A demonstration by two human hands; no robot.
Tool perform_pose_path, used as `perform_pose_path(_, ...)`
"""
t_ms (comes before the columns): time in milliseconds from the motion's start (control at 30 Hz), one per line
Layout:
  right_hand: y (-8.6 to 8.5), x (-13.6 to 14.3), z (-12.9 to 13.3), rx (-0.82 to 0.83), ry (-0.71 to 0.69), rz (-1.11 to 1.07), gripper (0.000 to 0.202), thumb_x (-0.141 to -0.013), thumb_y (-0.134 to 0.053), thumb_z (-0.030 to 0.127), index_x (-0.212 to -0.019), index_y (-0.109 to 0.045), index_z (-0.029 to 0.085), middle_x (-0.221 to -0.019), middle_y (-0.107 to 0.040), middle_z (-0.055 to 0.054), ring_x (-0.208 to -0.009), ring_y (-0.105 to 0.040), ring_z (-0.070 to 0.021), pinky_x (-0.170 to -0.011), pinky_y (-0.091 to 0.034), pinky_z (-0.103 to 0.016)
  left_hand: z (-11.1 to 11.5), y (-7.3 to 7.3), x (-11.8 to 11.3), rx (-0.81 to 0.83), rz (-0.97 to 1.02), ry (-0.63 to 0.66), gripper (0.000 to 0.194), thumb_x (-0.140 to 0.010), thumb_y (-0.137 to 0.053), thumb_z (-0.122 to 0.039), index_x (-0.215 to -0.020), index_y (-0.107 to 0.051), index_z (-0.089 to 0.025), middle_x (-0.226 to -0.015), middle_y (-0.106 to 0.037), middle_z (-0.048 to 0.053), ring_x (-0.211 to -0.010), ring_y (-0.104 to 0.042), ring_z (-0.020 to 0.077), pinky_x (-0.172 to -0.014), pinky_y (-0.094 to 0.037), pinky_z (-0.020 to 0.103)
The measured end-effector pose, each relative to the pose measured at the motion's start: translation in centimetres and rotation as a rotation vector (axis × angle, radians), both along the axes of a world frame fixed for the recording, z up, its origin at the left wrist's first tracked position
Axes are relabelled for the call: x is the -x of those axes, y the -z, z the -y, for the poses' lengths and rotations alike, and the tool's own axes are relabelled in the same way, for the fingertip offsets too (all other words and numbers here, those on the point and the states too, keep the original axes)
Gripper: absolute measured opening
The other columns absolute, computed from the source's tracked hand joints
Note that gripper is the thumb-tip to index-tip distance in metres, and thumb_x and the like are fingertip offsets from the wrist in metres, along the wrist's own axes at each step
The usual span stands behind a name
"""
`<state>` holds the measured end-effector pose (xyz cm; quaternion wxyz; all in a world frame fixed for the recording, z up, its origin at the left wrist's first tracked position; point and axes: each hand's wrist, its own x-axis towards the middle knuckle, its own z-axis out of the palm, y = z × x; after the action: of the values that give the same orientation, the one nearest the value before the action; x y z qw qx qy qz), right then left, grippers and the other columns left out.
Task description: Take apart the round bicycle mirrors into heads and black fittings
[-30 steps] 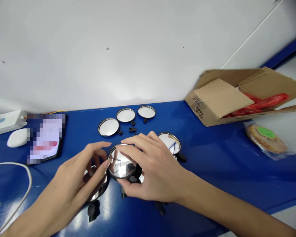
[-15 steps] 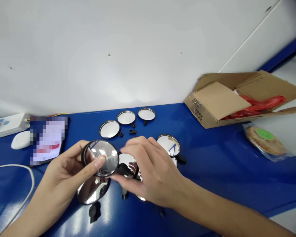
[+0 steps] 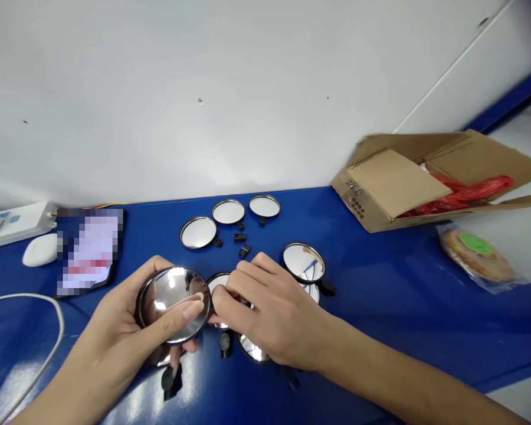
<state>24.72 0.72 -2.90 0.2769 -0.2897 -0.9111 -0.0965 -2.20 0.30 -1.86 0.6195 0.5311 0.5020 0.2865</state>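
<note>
My left hand (image 3: pixel 154 313) grips a round mirror (image 3: pixel 174 289) with a black rim, thumb across its glass and fingers behind. At the mirror's right edge, my right hand (image 3: pixel 265 307) is closed, pinching what looks like its black mount, mostly hidden by the fingers. Beneath and between my hands lie more round mirrors, one with its glass (image 3: pixel 252 348) partly showing under my right hand. A black mount (image 3: pixel 225 343) points towards me there. Another black mount (image 3: pixel 171 382) sticks out below my left hand. Right of my right hand rests a mirror (image 3: pixel 304 262) with a black mount.
Farther back on the blue table (image 3: pixel 380 324) lie three round mirrors, one at the left (image 3: pixel 198 232), and two small black clips (image 3: pixel 244 251). A phone (image 3: pixel 91 254), a white case (image 3: pixel 41 250) and a cable (image 3: pixel 57 313) are left; an open carton (image 3: pixel 393 183) and a wrapped pastry (image 3: pixel 478 254) are right.
My left hand has turned the held mirror and brought it slightly lower, its glass facing up more. My right fingers have closed at its right edge.
</note>
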Motion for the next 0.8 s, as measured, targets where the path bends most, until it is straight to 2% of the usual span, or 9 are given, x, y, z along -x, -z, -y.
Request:
perform_pose_path(67, -0.5, -0.3, -0.3, 0.067, -0.061, 0.012, 0.027, -0.122, -0.056, 0.011, -0.102, -0.074, 0.017, -0.088, -0.062, 0.000, -0.079, -0.047, -0.0177, -0.077, -0.039, -0.038, 0.0, -0.5, -0.1, 0.026, 0.023, 0.019, 0.028, -0.092, -0.100, -0.035, -0.101, -0.075, -0.030, -0.075, -0.080, -0.004, -0.057, -0.074, 0.0168, -0.050, -0.061, 0.021)
perform_pose_path(167, -1.5, -0.9, -0.6, 0.226, -0.180, 0.013, 0.034, -0.129, -0.057, 0.028, -0.099, -0.072, 0.020, -0.091, -0.062, 0.001, -0.081, -0.050, -0.0158, -0.079, -0.041, -0.035, 0.1, -1.3, -0.2, 0.118, 0.030, 0.024, 0.029, -0.091, -0.101, -0.038, -0.099, -0.075, -0.028, -0.073, -0.080, -0.002, -0.057, -0.077, 0.0174, -0.044, -0.051, 0.017)
perform_pose_path(233, -2.2, -1.4, -0.7, 0.370, -0.250, 0.011, 0.036, -0.127, -0.062, 0.037, -0.095, -0.070, 0.022, -0.095, -0.064, 0.003, -0.081, -0.053, -0.0141, -0.080, -0.044, -0.032, 0.2, -1.7, -0.1, 0.196, 0.031, 0.063, 0.031, -0.090, -0.101, -0.040, -0.098, -0.073, -0.027, -0.071, -0.080, -0.001, -0.057, -0.079, 0.0186, -0.042, -0.046, 0.015)
perform_pose_path(367, -3.8, -2.3, -1.0, 0.721, -0.428, -0.071, 0.014, -0.120, -0.075, 0.027, -0.107, -0.078, 0.025, -0.104, -0.076, 0.004, -0.090, -0.068, -0.0116, -0.087, -0.055, -0.027, 0.7, -1.9, 0.0, 0.301, 0.150, 0.222, 0.040, -0.087, -0.104, -0.049, -0.095, -0.072, -0.026, -0.067, -0.076, 0.000, -0.052, -0.078, 0.0188, -0.038, -0.042, 0.014)
perform_pose_path(433, -4.5, -2.9, -1.2, 0.884, -0.460, -0.174, 0.006, -0.120, -0.077, 0.027, -0.116, -0.082, 0.027, -0.108, -0.082, 0.004, -0.096, -0.075, -0.0118, -0.089, -0.059, -0.027, 1.0, -2.0, -0.3, 0.294, 0.166, 0.168, 0.046, -0.084, -0.104, -0.059, -0.093, -0.074, -0.025, -0.067, -0.076, 0.000, -0.049, -0.076, 0.0171, -0.038, -0.042, 0.014)
perform_pose_path(500, -4.8, -3.4, -1.6, 0.936, -0.340, -0.341, 0.013, -0.121, -0.074, 0.035, -0.115, -0.084, 0.028, -0.107, -0.085, 0.004, -0.095, -0.078, -0.0144, -0.086, -0.060, -0.029, 1.0, -2.0, -0.6, 0.232, 0.113, 0.064, 0.047, -0.082, -0.105, -0.060, -0.092, -0.076, -0.025, -0.072, -0.080, 0.002, -0.048, -0.074, 0.0152, -0.038, -0.042, 0.014)
perform_pose_path(600, -4.2, -4.2, -2.7, 0.727, 0.063, -0.518, 0.019, -0.121, -0.072, 0.038, -0.114, -0.086, 0.027, -0.108, -0.086, 0.000, -0.092, -0.077, -0.0193, -0.086, -0.057, -0.036, 0.2, -1.6, -0.6, 0.139, 0.017, -0.039, 0.040, -0.084, -0.105, -0.050, -0.101, -0.078, -0.027, -0.069, -0.078, 0.000, -0.048, -0.070, 0.0157, -0.038, -0.045, 0.017)
perform_pose_path(700, -2.5, -4.8, -4.0, 0.443, 0.400, -0.377, 0.009, -0.115, -0.077, 0.026, -0.116, -0.086, 0.025, -0.109, -0.084, -0.003, -0.090, -0.072, -0.0217, -0.093, -0.049, -0.042, -1.0, -0.9, -0.2, 0.076, 0.048, -0.116, 0.036, -0.093, -0.100, -0.050, -0.109, -0.077, -0.027, -0.070, -0.076, -0.001, -0.056, -0.070, 0.0172, -0.049, -0.058, 0.022)
perform_pose_path(800, -1.1, -4.9, -4.6, 0.437, 0.487, -0.205, 0.012, -0.116, -0.075, 0.028, -0.116, -0.087, 0.024, -0.105, -0.084, -0.005, -0.097, -0.072, -0.0261, -0.091, -0.043, -0.043, -1.7, -0.5, 0.1, 0.040, 0.096, -0.218, 0.036, -0.098, -0.097, -0.054, -0.114, -0.076, -0.029, -0.094, -0.082, 0.002, -0.076, -0.081, 0.0222, -0.067, -0.071, 0.030)
